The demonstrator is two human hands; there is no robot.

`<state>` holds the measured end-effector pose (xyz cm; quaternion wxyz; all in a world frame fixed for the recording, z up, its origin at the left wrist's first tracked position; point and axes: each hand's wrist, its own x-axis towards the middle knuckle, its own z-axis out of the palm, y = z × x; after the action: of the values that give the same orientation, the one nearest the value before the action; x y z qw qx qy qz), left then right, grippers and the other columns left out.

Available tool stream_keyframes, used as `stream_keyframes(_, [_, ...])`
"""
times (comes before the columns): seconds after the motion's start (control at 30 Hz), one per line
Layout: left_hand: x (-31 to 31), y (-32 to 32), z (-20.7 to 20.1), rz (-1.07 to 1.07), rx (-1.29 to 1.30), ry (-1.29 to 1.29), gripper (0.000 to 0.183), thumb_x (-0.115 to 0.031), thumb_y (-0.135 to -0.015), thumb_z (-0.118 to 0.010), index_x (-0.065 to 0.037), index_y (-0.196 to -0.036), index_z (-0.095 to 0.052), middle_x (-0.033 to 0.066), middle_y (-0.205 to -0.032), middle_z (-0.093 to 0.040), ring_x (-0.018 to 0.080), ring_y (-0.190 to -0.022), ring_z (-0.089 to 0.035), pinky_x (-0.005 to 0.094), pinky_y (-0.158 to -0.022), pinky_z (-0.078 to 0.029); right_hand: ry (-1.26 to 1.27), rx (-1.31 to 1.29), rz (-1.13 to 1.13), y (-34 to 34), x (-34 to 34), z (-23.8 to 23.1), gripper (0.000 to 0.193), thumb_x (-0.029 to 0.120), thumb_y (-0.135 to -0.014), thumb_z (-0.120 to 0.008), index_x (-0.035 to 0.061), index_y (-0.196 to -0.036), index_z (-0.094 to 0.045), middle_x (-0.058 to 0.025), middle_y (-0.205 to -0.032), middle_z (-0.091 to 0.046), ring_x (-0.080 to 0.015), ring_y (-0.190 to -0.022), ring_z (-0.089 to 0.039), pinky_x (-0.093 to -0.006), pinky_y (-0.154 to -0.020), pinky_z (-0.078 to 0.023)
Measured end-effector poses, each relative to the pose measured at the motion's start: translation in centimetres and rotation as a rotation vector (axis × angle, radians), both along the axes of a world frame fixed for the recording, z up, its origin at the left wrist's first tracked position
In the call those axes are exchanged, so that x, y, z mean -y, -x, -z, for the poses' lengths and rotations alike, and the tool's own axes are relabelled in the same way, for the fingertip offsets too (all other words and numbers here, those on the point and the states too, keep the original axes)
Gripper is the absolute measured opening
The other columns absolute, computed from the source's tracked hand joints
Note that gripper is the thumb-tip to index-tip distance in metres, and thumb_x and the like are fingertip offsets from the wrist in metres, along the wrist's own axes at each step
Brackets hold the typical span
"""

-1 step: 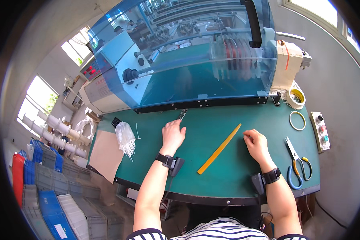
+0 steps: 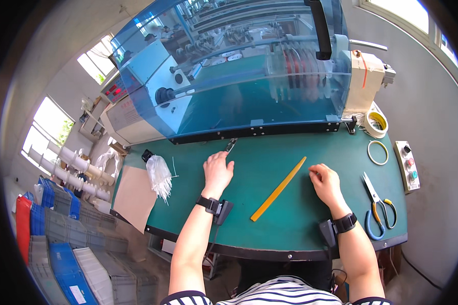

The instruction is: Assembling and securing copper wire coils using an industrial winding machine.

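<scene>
My left hand [image 2: 218, 172] lies palm down on the green tabletop, thumb apart from the fingers. Just beyond its fingertips is a small dark, metallic piece [image 2: 231, 145] close to the machine's front edge; whether the fingers touch it is hard to tell. My right hand [image 2: 324, 183] rests farther right with its fingers curled in, and nothing shows in them. Between the hands, nearer the right one, a yellow flat, pointed strip [image 2: 278, 189] lies slantwise. Orange-and-blue-handled scissors [image 2: 375, 206] lie right of my right forearm, blades pointing away.
A machine under a blue transparent cover [image 2: 229, 101] spans the table's back. At left are a bag of thin white strips [image 2: 159, 173] and a brown sheet [image 2: 135, 195]. Tape rolls [image 2: 376, 124], a ring [image 2: 378, 153] and a button box [image 2: 408, 165] stand right. Crates [image 2: 68, 267] fill the lower left.
</scene>
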<state>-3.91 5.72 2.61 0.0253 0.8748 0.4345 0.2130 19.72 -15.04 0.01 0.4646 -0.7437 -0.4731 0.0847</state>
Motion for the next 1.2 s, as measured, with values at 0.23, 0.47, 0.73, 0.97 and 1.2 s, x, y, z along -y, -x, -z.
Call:
stream_keyframes(0.23, [9.2,-3.1,-2.2,0.35,-0.029,0.46,0.024,-0.021,-0.079,-0.069,-0.002,-0.092,-0.06,0.0125,-0.09,-0.058,0.0283,-0.084,-0.061,0.0371,-0.075,-0.049,0.018,0.017,0.024,0.0,0.0,-0.2,0.012,0.012,-0.081,-0.059,0.0042,-0.089,-0.065,-0.0098,-0.077,-0.06,-0.0274,-0.069,-0.061,-0.0352,-0.064,-0.048])
stream_keyframes(0.47, [9.7,-4.3,-1.5,0.41,-0.083,0.194,0.019,-0.007,-0.077,-0.064,-0.004,-0.095,-0.059,0.0111,-0.095,-0.056,0.0301,-0.091,-0.056,0.0397,-0.08,-0.047,-0.139,-0.057,0.067,0.0,-0.2,0.0,0.011,0.008,-0.082,-0.059,0.0015,-0.089,-0.063,-0.0102,-0.075,-0.058,-0.0259,-0.063,-0.058,-0.0337,-0.06,-0.047])
stream_keyframes(0.73, [8.7,-4.5,-0.5,0.367,0.073,0.415,0.026,-0.007,-0.077,-0.066,-0.005,-0.103,-0.064,0.0099,-0.111,-0.055,0.0291,-0.093,-0.059,0.0374,-0.083,-0.049,-0.131,-0.052,0.157,0.1,-0.1,-0.4,0.009,0.006,-0.082,-0.058,0.0005,-0.087,-0.063,-0.0106,-0.075,-0.058,-0.0249,-0.062,-0.058,-0.0325,-0.059,-0.046])
stream_keyframes(0.97, [7.8,-3.1,-0.1,0.445,0.146,0.446,0.024,-0.012,-0.078,-0.068,-0.005,-0.101,-0.066,0.0116,-0.117,-0.053,0.0262,-0.102,-0.053,0.0361,-0.092,-0.045,-0.091,-0.167,0.129,0.3,0.1,-0.9,0.011,0.005,-0.083,-0.057,-0.0016,-0.089,-0.063,-0.0106,-0.075,-0.057,-0.0205,-0.061,-0.056,-0.0297,-0.059,-0.045])
stream_keyframes(1.2, [7.6,-2.8,-0.9,0.378,0.041,0.414,0.032,-0.011,-0.077,-0.07,-0.004,-0.107,-0.064,0.0099,-0.108,-0.054,0.0262,-0.102,-0.051,0.0366,-0.091,-0.044,-0.056,-0.227,0.121,0.3,0.1,-0.9,0.012,0.004,-0.085,-0.056,-0.0034,-0.091,-0.063,-0.0094,-0.074,-0.055,-0.0165,-0.061,-0.054,-0.0273,-0.059,-0.044])
